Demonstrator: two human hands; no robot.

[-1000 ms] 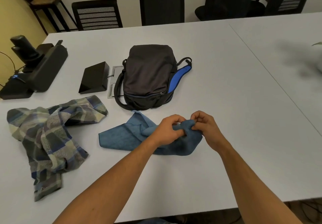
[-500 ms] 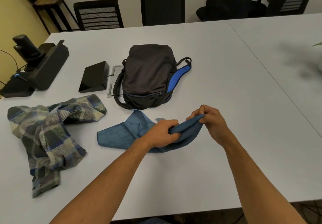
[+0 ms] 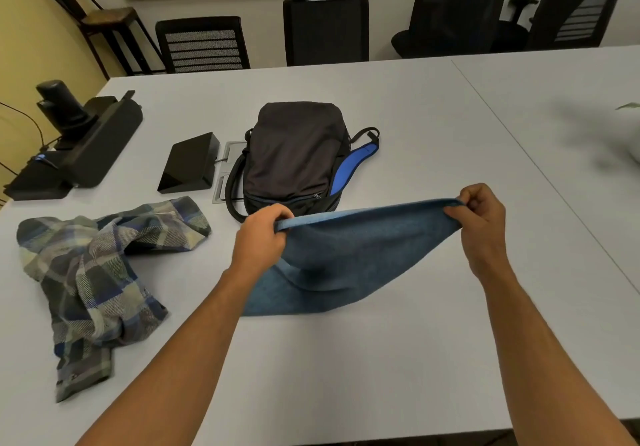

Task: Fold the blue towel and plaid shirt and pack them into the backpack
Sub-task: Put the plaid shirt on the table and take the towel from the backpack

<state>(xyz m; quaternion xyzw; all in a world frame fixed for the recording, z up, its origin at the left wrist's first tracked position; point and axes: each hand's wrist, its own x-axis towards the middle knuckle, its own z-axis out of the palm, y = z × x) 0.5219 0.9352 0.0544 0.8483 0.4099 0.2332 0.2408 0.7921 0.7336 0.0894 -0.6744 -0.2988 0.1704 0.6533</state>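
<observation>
So the soft blue terry towel (image 3: 349,258) was stretched out in the middle of the frame, top edge pulled into a line between both hands, bottom corner touching the pale grey tabletop (image 3: 433,133). The left hand (image 3: 260,237) had its grip clenched around the towel's left corner, fingers curled over the edge. The right hand (image 3: 479,218) was pinching the right corner the same way, a bit higher up in the frame.

Just behind the towel, centre frame, sat the dark grey fabric backpack with blue strap lining (image 3: 294,154), lying flat with its zipper looking closed. The crumpled green-and-blue plaid shirt (image 3: 97,272) was in a heap at the left of the frame, well apart from the towel.

Upper left had a black wedge-shaped box (image 3: 190,163) beside the backpack, and further left a black conference camera unit (image 3: 76,140). Black office chairs (image 3: 325,28) lined the top.
</observation>
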